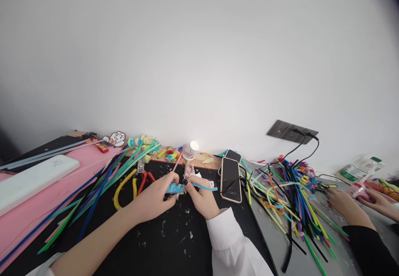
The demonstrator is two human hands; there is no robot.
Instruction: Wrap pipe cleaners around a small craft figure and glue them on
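Plain white wall (199,51), grey socket panel (286,129) low at right, black tabletop (162,249) against the wall, soft even light

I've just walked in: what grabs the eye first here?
The tangled heap of coloured pipe cleaners on the grey table at right. At centre, the left hand and right hand pinch a blue pipe cleaner over the black mat, beside a phone.

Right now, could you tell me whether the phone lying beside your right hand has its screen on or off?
Off: the phone lies flat and face up, its screen dark, showing only faint reflections.
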